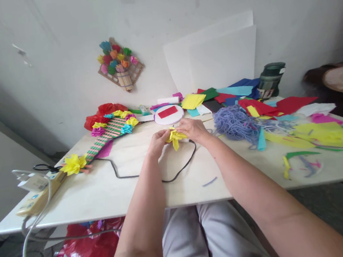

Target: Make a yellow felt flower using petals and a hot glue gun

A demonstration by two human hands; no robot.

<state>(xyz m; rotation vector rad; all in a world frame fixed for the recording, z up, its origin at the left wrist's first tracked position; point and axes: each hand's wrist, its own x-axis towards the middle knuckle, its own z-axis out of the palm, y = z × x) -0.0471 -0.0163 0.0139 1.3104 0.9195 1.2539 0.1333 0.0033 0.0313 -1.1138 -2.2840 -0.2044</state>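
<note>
Both my hands meet over the middle of the white table (111,194). My left hand (157,142) and my right hand (194,128) pinch a small yellow paper flower (175,138) between them, its petals sticking out below my fingers. A black cable (177,171) loops on the table just under my hands. A white round lid with a red paper piece (168,114) lies right behind the flower.
A striped stick panel with paper flowers (109,132) lies at the left, a power strip (38,195) at the left edge. Purple yarn (235,124) and loose coloured paper sheets (322,133) cover the right. A dark jar (272,79) stands by the wall.
</note>
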